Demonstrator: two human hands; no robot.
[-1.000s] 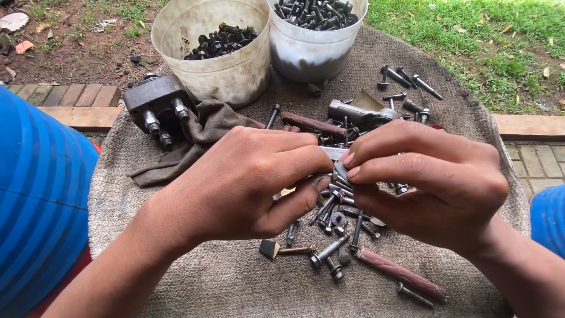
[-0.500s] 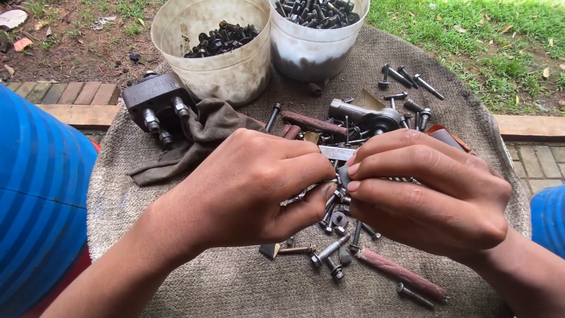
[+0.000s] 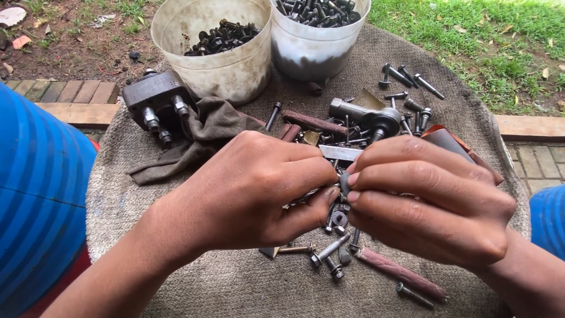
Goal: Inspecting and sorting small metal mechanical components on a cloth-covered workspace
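Bolt (image 3: 344, 181) sits right at the meeting point of both hands, a small dark piece pinched between the fingertips, and only a sliver of it shows. Left hand (image 3: 259, 188) curls in from the left, its fingers (image 3: 321, 171) closed narrow on the bolt's left end, thumb tucked underneath. Right hand (image 3: 424, 200) comes in from the right, fingers (image 3: 368, 176) bunched tight on the other end, fingertips almost touching those of the left hand. The bolt hangs above the loose pile of bolts (image 3: 335, 229) scattered on the sackcloth-covered desk (image 3: 194, 288), clear of the cloth. Behind the hands lie a dark metal ratchet tool (image 3: 365, 115) and a brown rag (image 3: 194, 138), with a heavy metal block (image 3: 156, 103) on the rag's left edge. Two pale plastic buckets (image 3: 226, 65) stand at the far edge, both holding dark hardware. A reddish-brown rod (image 3: 400, 274) lies just below the right hand.
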